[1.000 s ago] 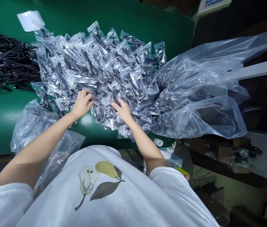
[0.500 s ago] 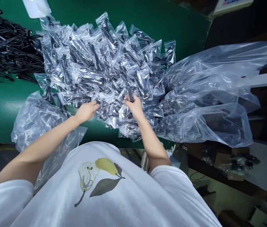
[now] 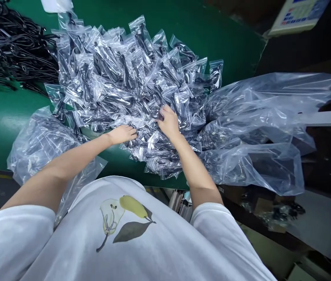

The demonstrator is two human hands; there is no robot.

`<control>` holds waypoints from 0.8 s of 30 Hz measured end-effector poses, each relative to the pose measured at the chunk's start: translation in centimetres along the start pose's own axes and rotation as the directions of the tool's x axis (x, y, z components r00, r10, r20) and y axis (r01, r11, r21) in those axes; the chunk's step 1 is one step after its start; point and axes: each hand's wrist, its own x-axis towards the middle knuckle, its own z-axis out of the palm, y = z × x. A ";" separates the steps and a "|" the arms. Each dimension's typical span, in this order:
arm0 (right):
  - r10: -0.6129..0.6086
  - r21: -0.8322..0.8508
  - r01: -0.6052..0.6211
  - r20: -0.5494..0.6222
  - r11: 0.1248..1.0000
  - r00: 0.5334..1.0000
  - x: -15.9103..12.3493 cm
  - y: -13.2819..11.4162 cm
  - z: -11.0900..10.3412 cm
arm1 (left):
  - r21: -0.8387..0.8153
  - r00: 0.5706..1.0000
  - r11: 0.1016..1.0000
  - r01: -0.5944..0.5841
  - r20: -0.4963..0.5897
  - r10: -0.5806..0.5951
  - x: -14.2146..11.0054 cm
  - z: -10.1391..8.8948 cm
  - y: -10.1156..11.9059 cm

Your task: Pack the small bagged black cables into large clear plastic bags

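A large heap of black cables in clear zip bags (image 3: 115, 78) covers the middle of the green table. My left hand (image 3: 123, 134) lies palm down on the heap's near edge, its fingers slightly apart over the bags; nothing shows in its grip. Farther right, my right hand (image 3: 169, 121) has its thumb and fingers closed on a dark bagged cable (image 3: 159, 114), only partly visible at the fingertips. Other bagged cables touch both hands on all sides.
Loose black cables (image 3: 13, 50) are piled at the left. A big clear plastic bag (image 3: 41, 144) lies at the near left edge. Large clear bags with contents (image 3: 241, 164) stretch over the right side. A device with a button panel (image 3: 300, 17) stands at the far right.
My left hand has moved right over the heap, and its fingers now lie more extended. My right hand has shifted slightly up, still with a dark item at its fingertips. The view has tilted a little.
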 end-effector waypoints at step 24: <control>0.236 0.858 -0.436 0.380 0.271 0.894 0.7 -10.3 3.3 | -0.758 0.440 -0.573 -0.312 0.419 -0.794 -7.2 -7.0 3.1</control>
